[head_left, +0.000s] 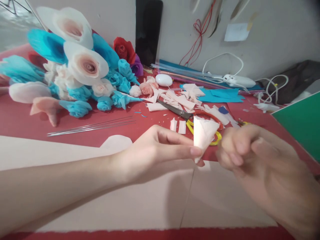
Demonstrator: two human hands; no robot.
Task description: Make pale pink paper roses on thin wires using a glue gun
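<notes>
My left hand [160, 146] pinches the pointed lower end of a small, pale cone of folded crepe paper [205, 131] between thumb and fingers. The wide end of the cone faces up. To its right, apart from it, hovers my right hand [257, 156], slightly blurred, its fingers curled in with nothing visible in them. Behind the cone lie scissors [178, 111] with yellow and red-orange handles, partly covered by it. A large pale paper sheet [150, 203] spreads beneath both hands, and a rounded pale paper piece [117, 142] rests near my left wrist.
Blue, white, peach and red paper flowers [87, 65] pile up at the back left. Thin metal wires [91, 126] lie before them. Pale paper scraps [177, 100] and blue paper [220, 95] cover the back middle. A white power strip [238, 80] and a green board [300, 123] are at right.
</notes>
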